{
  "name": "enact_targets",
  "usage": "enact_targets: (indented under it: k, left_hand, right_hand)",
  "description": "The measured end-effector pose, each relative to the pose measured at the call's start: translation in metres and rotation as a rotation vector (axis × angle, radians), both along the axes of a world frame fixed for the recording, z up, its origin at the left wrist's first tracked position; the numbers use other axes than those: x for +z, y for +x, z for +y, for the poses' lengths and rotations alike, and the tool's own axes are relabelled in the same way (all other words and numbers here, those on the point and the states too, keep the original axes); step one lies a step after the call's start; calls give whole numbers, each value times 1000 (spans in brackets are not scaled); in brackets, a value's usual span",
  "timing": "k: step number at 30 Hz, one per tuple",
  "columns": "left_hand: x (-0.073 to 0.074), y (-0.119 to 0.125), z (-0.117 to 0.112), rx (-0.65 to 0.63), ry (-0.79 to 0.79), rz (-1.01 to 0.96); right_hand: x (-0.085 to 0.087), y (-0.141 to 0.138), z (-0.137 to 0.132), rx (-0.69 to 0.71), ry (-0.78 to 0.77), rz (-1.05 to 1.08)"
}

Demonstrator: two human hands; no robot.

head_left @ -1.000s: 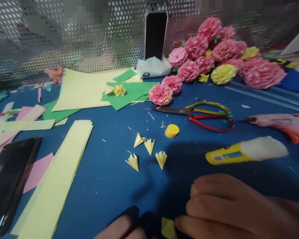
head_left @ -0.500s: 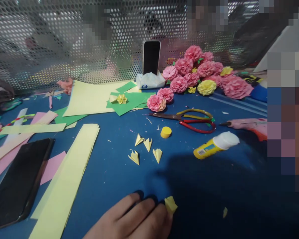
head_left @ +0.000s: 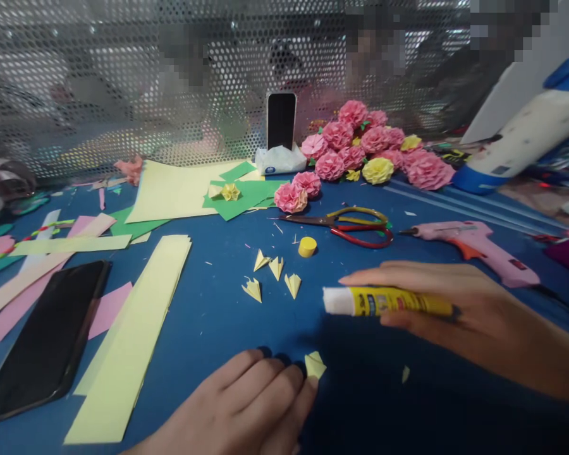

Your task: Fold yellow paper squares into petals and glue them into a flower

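Note:
At the bottom centre, my left hand (head_left: pixel 265 392) pinches a small folded pale yellow paper piece (head_left: pixel 315 364) between thumb and forefinger, low over the blue tabletop. My right hand (head_left: pixel 459 309), on the right, grips a yellow glue stick (head_left: pixel 398 301) by its body. The stick's white end points left and no cap is on it. A round yellow cap (head_left: pixel 307 246) stands on the table beyond the hands. Several folded yellow paper pieces (head_left: pixel 293 285) lie close to it.
Scissors (head_left: pixel 346 222) and a pink glue gun (head_left: pixel 478 243) lie beyond my right hand. Pink paper flowers (head_left: pixel 353 139) are heaped behind them. Yellow paper strips (head_left: pixel 137 328) and a black phone (head_left: pixel 52 335) occupy the left. Another phone (head_left: pixel 281 120) stands against the perforated metal panel (head_left: pixel 137 76).
My right hand has come into view and picked up the glue stick from the table; its white end now points left. My left hand keeps its pinch on the folded paper. The view has shifted slightly.

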State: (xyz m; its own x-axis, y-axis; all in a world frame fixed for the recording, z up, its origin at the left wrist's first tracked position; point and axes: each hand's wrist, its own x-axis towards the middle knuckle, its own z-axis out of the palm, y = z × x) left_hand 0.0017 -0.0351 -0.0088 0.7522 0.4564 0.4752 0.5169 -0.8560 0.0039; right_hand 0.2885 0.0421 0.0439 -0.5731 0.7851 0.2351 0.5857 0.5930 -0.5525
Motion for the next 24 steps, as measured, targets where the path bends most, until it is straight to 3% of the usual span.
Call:
enact_targets:
  k: [4, 12, 24]
  left_hand:
    - [2, 0, -1, -2, -35, -9]
    - [7, 3, -2, 9, -81, 52]
    - [1, 2, -6, 16, -35, 6]
  right_hand:
    - [12, -21, -15, 167, -54, 111]
    - [-9, -52, -15, 242, 64, 46]
    - [-10, -72, -10, 340, 97, 42]
